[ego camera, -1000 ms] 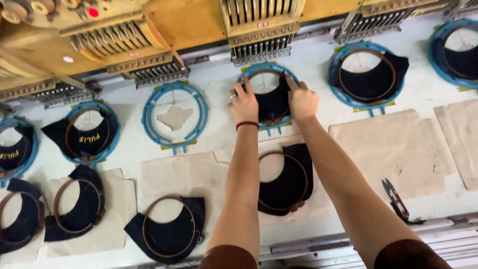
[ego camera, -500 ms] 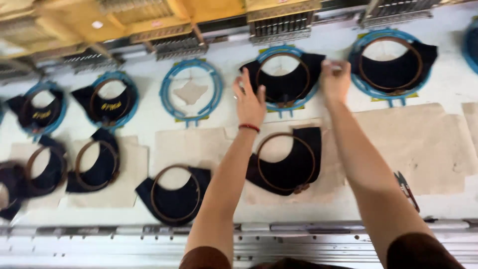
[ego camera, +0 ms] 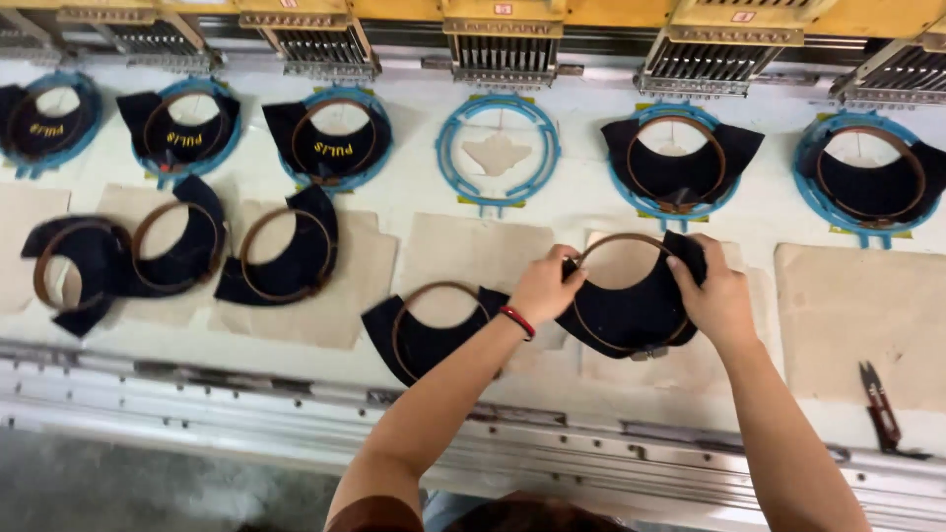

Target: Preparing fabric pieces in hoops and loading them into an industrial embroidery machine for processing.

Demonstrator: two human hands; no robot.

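- Across the top of the view runs a yellow embroidery machine [ego camera: 591,15] with a row of needle heads over a white work table [ego camera: 581,202].
- Under the heads on the table sit blue hoop frames in a row; the empty blue frame [ego camera: 498,150] near the middle holds only a pale scrap, while the blue frame right of it [ego camera: 680,163] carries a dark fabric piece in a brown ring.
- Three frames at the left carry dark pieces with yellow stitching; the lettered piece nearest the middle [ego camera: 330,138] lies well apart from the hands.
- Beige backing sheets lie along the near part of the table; one bare sheet [ego camera: 852,315] lies at the right.
- Both hands are clamped on one hooped dark fabric piece [ego camera: 631,310], which lies on a backing sheet near the front edge, below the row of blue frames.
- A second hooped piece [ego camera: 424,330] lies just beside it on the left, partly under the left forearm.
- More hooped pieces lie further left, among them one [ego camera: 286,256] on its own backing sheet.
- The left hand [ego camera: 542,286] grips the left upper edge of the held piece, with a red wristband [ego camera: 516,321] on the wrist.
- The right hand [ego camera: 714,291] grips the right upper corner, fingers curled over the fabric.
- Small red-handled thread snips [ego camera: 877,404] lie at the far right, well apart from the hands.
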